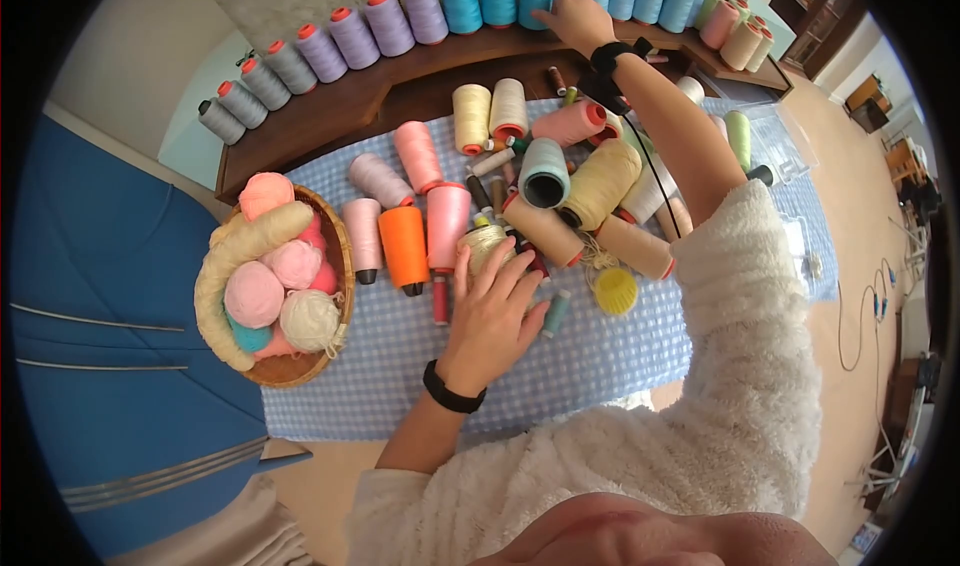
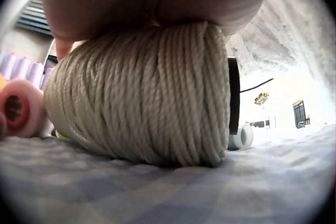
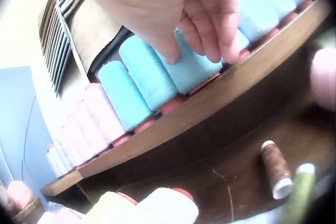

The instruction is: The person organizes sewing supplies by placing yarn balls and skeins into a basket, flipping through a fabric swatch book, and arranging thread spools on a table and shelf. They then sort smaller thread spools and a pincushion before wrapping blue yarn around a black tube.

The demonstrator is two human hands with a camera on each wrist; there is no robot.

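At the back shelf, my right hand has its thumb and fingers about a bright blue thread cone, which stands upright in the row. The right wrist view shows the thumb on one side of the cone and the fingers by the other. Over the table, my left hand rests with spread fingers on a cream cord spool lying on its side. Close to that hand are a small red spool, a teal spool and a pink cone.
The curved wooden shelf carries grey, lilac, blue and pale cones. A wicker basket of yarn balls stands left on the checked cloth. Many cones, including an orange one, and a yellow ribbed cup lie about.
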